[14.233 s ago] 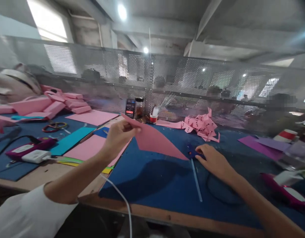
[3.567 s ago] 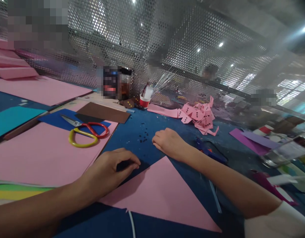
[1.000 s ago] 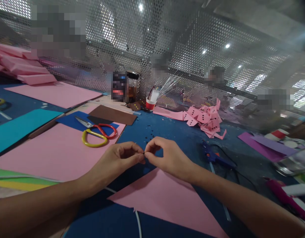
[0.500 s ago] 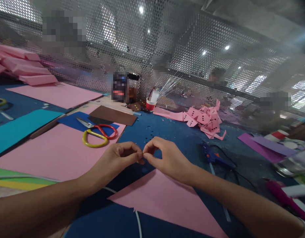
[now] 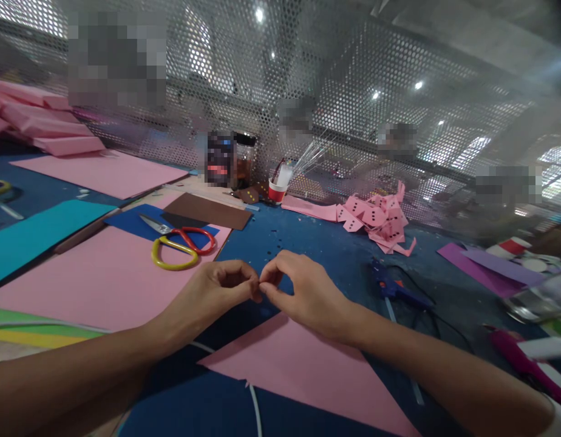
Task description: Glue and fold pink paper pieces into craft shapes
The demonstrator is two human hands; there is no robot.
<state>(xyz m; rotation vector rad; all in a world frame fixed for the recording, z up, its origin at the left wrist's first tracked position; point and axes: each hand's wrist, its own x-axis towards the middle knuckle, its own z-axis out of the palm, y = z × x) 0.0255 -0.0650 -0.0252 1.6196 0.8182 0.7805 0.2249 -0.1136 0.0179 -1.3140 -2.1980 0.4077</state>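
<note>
My left hand [image 5: 226, 288] and my right hand [image 5: 301, 291] meet fingertip to fingertip above the blue table. Thumb and fingers are pinched together on each; whatever they hold, if anything, is too small to make out. Just below them lies a pink paper sheet [image 5: 303, 370] with a pointed left corner. Small dark bits [image 5: 275, 238] are scattered on the table beyond my fingers. Left of my hands, scissors with one red and one yellow handle [image 5: 175, 265] rest on blue and pink sheets.
A blue glue gun [image 5: 396, 288] with its cord lies right, near a magenta tool [image 5: 526, 361]. Behind are dotted pink paper pieces [image 5: 376, 218], a red-white cup [image 5: 277, 193] and a jar [image 5: 244, 161] before a perforated metal screen [image 5: 344, 91]. A teal sheet [image 5: 48, 230] lies left.
My right hand has shifted very slightly left, its fingertips still against those of my left hand. The things on the table have not moved.
</note>
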